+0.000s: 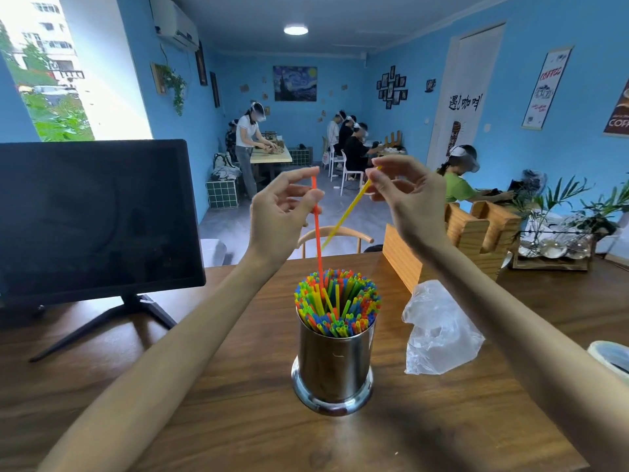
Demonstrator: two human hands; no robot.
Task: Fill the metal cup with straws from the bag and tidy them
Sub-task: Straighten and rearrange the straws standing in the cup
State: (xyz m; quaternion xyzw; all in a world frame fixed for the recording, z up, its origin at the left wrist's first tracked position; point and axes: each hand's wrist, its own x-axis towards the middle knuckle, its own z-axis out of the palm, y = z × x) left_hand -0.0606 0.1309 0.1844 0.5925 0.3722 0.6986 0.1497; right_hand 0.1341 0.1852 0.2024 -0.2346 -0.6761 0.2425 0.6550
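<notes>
two bare forearms are stretched forward over the wooden table, one on each side of the metal cup. upright near the middle of the table, the cup is packed with coloured straws, their open ends fanned out around its rim. just to the right of the cup, the clear plastic bag is seen lying crumpled on the tabletop, apart from the cup.

above the cup, an orange straw is pinched between thumb and fingers of the left hand; its lower end is sunk among the packed straws. a yellow straw is pinched near its top by the right hand and is slanted down toward the middle of the bundle.

a dark monitor is stood on the table at the left, and a slotted wooden holder at the right behind the bag. farther back, seated and standing people are seen at tables in a blue-walled room.
</notes>
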